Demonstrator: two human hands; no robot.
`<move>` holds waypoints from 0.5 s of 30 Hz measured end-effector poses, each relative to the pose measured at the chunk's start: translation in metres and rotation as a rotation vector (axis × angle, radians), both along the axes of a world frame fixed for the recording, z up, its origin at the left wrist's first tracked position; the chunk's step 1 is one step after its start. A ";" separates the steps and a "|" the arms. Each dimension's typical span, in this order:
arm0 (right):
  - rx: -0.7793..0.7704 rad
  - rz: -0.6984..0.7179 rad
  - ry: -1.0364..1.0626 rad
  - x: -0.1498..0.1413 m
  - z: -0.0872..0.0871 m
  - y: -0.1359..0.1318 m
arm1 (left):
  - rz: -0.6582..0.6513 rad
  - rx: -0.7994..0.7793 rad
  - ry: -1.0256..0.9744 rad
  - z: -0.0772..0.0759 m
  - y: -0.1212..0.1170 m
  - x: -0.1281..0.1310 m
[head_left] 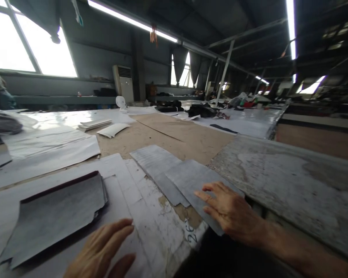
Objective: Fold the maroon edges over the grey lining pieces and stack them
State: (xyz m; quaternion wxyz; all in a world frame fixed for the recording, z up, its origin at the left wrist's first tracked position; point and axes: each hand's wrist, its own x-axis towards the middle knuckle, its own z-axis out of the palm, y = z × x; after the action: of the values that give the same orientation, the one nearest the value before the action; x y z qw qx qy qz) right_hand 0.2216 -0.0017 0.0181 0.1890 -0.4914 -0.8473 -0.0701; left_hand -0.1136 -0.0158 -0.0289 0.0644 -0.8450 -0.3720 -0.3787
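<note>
My right hand [224,210] rests on a grey fabric panel [188,175], its fingers spread over the surface. That panel partly overlaps a second grey panel [155,162] to its left, and its near end reaches the table's front edge. At the bottom of the view my left hand [104,249] hovers over or touches the white paper; which one I cannot tell. Its fingers are stretched out, with nothing in them. To its left lies a stack of grey cut panels [58,212] with a dark folded far edge.
Brown board [174,133] covers the middle of the table. White sheets [52,146] lie on the left, with curved white pieces [113,130] behind. A worn grey slab [292,181] adjoins on the right across a dark gap. A small white fan [121,102] stands farther back.
</note>
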 end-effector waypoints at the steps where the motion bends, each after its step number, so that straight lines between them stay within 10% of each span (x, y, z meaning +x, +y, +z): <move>1: -0.005 0.002 -0.030 -0.001 -0.002 0.001 | -0.032 -0.032 0.044 0.006 0.000 0.017; 15: -0.155 0.097 0.055 0.007 -0.003 -0.008 | -0.228 -0.163 0.078 0.020 0.021 0.097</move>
State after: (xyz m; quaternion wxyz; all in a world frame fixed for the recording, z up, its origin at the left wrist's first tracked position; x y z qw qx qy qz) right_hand 0.2283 -0.0100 0.0148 0.1768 -0.4645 -0.8675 0.0186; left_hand -0.0165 0.0052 -0.0084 -0.0333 -0.8983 -0.3004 -0.3189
